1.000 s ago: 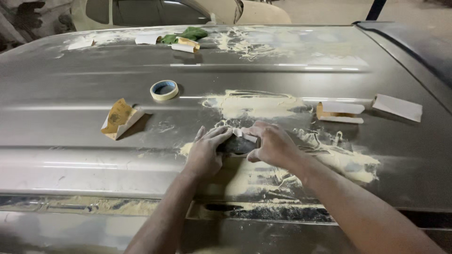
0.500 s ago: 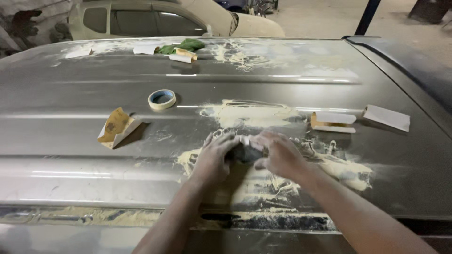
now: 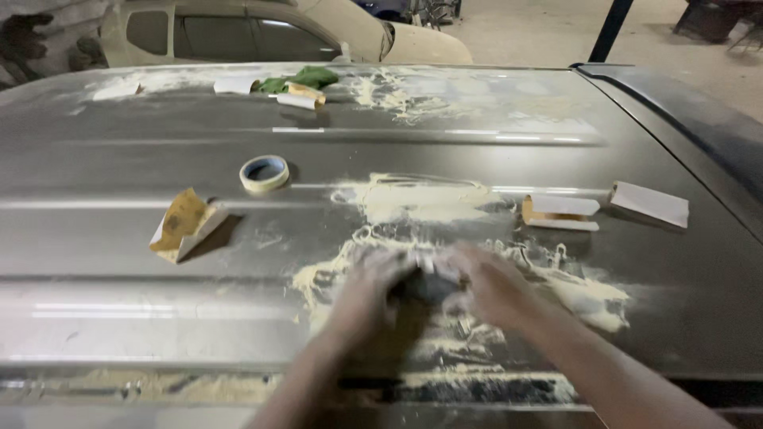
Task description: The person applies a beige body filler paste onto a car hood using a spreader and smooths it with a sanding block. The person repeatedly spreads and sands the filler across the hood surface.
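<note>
Both hands blurred now, where a second ago they were sharp: rubbing stroke under way. Left hand (image 3: 362, 295) and right hand (image 3: 493, 286) are pressed together on a dark sanding block (image 3: 425, 284), each grip closed on it. Block has been carried slightly forward across the pale filler patch (image 3: 413, 199) on the car roof (image 3: 119, 310). Masking tape roll (image 3: 265, 172) and folded sandpaper (image 3: 184, 224) lie well left of the grips, unmoved.

Beige car (image 3: 270, 36) parked behind; dusty concrete floor (image 3: 524, 32).
</note>
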A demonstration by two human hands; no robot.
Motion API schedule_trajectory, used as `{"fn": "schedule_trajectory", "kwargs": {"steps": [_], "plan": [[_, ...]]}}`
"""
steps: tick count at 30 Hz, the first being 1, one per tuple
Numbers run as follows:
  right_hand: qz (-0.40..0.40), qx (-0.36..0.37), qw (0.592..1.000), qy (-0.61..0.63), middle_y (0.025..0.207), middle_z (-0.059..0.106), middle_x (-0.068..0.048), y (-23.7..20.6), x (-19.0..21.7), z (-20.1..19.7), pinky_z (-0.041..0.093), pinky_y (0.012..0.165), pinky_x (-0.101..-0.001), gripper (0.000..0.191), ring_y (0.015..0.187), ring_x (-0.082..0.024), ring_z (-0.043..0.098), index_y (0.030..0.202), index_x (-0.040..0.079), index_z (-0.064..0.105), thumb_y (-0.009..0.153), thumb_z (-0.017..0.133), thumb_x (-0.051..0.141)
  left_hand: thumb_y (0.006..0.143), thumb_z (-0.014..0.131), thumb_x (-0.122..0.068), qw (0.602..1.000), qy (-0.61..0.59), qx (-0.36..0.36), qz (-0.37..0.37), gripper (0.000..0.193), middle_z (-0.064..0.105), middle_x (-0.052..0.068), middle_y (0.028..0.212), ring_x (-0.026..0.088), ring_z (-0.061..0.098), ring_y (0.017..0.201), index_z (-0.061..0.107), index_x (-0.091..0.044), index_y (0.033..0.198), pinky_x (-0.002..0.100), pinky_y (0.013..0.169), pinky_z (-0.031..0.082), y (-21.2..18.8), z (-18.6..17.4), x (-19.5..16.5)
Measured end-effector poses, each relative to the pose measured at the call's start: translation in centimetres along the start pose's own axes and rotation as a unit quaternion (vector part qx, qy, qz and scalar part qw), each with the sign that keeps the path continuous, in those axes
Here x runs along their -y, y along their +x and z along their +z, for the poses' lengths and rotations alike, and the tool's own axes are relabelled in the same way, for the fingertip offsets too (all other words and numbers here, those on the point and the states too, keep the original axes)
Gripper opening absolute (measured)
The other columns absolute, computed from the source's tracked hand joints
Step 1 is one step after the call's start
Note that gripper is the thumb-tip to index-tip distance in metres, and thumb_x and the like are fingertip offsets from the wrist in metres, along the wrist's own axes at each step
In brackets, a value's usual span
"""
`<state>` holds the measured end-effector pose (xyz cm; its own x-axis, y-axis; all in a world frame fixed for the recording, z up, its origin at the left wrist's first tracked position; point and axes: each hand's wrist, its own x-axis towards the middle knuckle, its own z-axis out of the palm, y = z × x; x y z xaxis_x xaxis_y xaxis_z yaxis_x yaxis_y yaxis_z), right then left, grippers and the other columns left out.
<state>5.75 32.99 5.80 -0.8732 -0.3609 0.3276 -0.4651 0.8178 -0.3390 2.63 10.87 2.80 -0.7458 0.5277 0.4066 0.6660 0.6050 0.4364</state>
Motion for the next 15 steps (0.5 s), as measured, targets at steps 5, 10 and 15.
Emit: {"fn": "schedule_trajectory", "kwargs": {"steps": [5, 10, 15], "plan": [[0.031, 0.021, 0.999, 0.007, 0.123, 0.069, -0.012, -1.1, -0.2, 0.1, 0.052, 0.102, -0.0389, 0.067, 0.114, -0.029, 0.063, 0.133, 0.006, 0.066, 0.072, 0.090, 0.021, 0.068, 0.089, -0.019, 0.999, -0.012, -0.011, 0.038, 0.074, 0.055, 0.018, 0.147, 0.036, 0.045, 0.141, 0.063, -0.009, 0.136, 0.056, 0.121, 0.012, -0.3, 1.8, 1.2], [0.176, 0.079, 0.981, 0.031, 0.123, 0.067, -0.008, 1.7, -0.5, -0.6, 0.055, 0.104, -0.0372, 0.071, 0.112, -0.024, 0.065, 0.132, 0.008, 0.060, 0.070, 0.089, 0.025, 0.070, 0.073, 0.002, 0.994, 0.095, -0.041, 0.033, 0.071, 0.058, 0.005, 0.153, 0.023, 0.052, 0.143, 0.065, -0.016, 0.138, 0.052, 0.127, 0.017, 2.8, 2.0, 2.4], [0.016, -0.030, 0.999, -0.009, 0.120, 0.070, -0.011, -2.5, 1.3, 0.0, 0.052, 0.101, -0.0479, 0.067, 0.112, -0.029, 0.065, 0.125, 0.006, 0.068, 0.064, 0.092, 0.023, 0.069, 0.087, -0.021, 1.000, 0.005, 0.003, 0.029, 0.069, 0.055, 0.011, 0.147, 0.028, 0.048, 0.139, 0.062, -0.012, 0.133, 0.054, 0.125, 0.013, -2.0, 1.8, 0.1]]}}
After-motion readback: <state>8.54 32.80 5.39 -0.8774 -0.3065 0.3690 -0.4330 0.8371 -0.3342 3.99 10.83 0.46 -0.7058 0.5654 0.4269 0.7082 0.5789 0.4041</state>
